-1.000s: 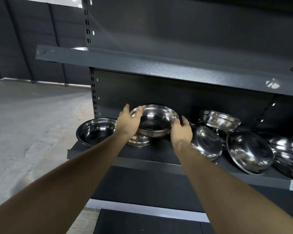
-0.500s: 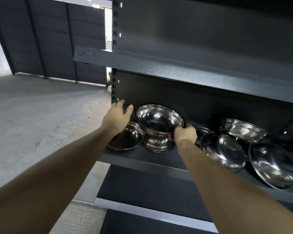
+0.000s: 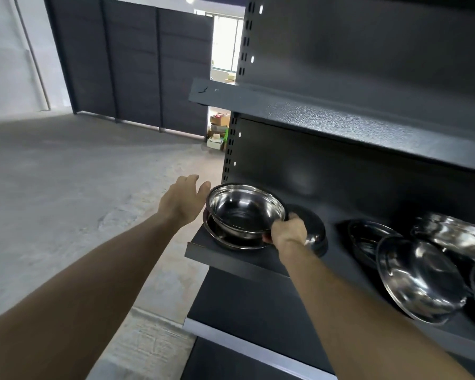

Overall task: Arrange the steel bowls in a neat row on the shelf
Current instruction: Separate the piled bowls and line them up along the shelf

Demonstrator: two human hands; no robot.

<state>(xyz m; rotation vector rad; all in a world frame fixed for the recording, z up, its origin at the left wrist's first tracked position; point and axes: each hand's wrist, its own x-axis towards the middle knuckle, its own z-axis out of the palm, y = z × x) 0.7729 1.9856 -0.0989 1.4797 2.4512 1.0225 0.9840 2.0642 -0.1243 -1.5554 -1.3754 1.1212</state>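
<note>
A steel bowl (image 3: 244,207) sits tilted inside a second steel bowl (image 3: 232,241) at the left end of the dark shelf (image 3: 231,260). My right hand (image 3: 287,233) grips the upper bowl's right rim. My left hand (image 3: 183,200) hovers with straight fingers just left of that bowl, off the shelf's end, holding nothing. An overturned bowl (image 3: 310,229) lies behind my right hand. Several more bowls lie jumbled to the right, among them a large tilted one (image 3: 420,278) and one further back (image 3: 368,239).
An upper shelf (image 3: 340,116) overhangs the bowls, leaving limited height. A perforated upright (image 3: 228,149) marks the shelf unit's left end. Bare concrete floor (image 3: 80,187) lies to the left. Boxes (image 3: 217,130) sit in a doorway beyond.
The held bowl has moved left and now sits in the bowl at the shelf's left end. My left hand has let go of its rim and moved past the shelf end. The view has swung left.
</note>
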